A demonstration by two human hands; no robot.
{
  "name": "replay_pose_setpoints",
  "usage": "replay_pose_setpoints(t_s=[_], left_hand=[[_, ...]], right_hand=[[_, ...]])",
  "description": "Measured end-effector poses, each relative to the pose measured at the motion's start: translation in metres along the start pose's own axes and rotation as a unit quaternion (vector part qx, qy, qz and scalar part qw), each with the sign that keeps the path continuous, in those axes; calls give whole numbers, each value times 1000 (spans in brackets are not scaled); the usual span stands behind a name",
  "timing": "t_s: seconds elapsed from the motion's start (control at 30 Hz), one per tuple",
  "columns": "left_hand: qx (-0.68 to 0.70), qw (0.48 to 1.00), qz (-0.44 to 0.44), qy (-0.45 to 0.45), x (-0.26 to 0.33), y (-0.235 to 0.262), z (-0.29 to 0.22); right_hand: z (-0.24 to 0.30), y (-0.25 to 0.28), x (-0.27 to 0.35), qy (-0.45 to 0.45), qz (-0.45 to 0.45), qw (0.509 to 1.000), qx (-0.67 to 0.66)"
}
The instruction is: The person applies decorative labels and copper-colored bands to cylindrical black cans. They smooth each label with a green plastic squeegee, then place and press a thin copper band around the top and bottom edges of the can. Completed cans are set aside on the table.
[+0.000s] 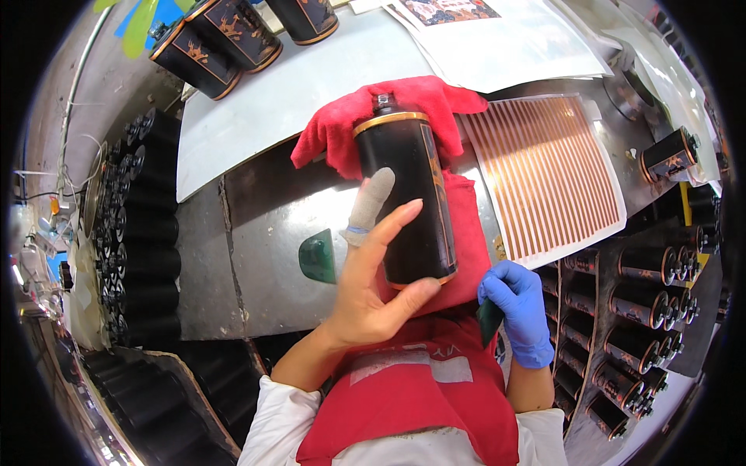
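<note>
At the centre of the view, a black can (410, 200) with a gold rim and a small nozzle lies lengthwise on a red cloth (388, 116), its top pointing to 12 o'clock. From 7 o'clock the bare left hand (365, 279) comes up and closes on the can: its thumb presses against the can's bottom end, its fingers lie along the can's left flank, and one finger wears a grey wrap (369, 203). At 4 o'clock of the can the right hand (519, 309), in a blue glove, is shut on a dark green scraper (489, 318) just beside the can's lower end; I cannot tell whether the scraper touches the can. A second green scraper (318, 256) lies on the grey counter (264, 256) at 9 o'clock of the can, near the left hand. At 3 o'clock of the can lies a white sheet of copper strips (548, 175). More black cans (217, 43) stand at 11 o'clock, others fill racks (637, 311) at 4 o'clock and lie stacked (140, 225) at 9 o'clock. White sheets (505, 39) cover the counter at 1 o'clock. A red apron (412, 396) shows at 6 o'clock
</note>
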State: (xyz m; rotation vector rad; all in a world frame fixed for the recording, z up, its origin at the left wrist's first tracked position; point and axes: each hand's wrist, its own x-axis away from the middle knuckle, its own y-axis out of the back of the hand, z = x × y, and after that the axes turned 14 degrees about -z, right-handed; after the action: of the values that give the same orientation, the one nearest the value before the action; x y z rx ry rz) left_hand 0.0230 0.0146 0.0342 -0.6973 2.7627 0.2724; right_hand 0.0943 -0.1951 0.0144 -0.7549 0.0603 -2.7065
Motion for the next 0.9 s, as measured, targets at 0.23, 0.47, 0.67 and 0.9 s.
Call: replay_pose_setpoints(t_s=[0.23, 0.47, 0.67, 0.9], left_hand=[[-110, 994, 12, -10, 0, -11, -9], [-70, 998, -10, 0, 3, -10, -1], [-119, 993, 14, -16, 4, -12, -10], [-124, 990, 19, -60, 18, 1, 4]], right_hand=[[-4, -1, 1, 11, 4, 1000, 3], [-4, 2, 4, 3, -5, 1000, -2], [-9, 10, -3, -42, 16, 994, -102], [37, -11, -3, 230, -39, 971, -41]])
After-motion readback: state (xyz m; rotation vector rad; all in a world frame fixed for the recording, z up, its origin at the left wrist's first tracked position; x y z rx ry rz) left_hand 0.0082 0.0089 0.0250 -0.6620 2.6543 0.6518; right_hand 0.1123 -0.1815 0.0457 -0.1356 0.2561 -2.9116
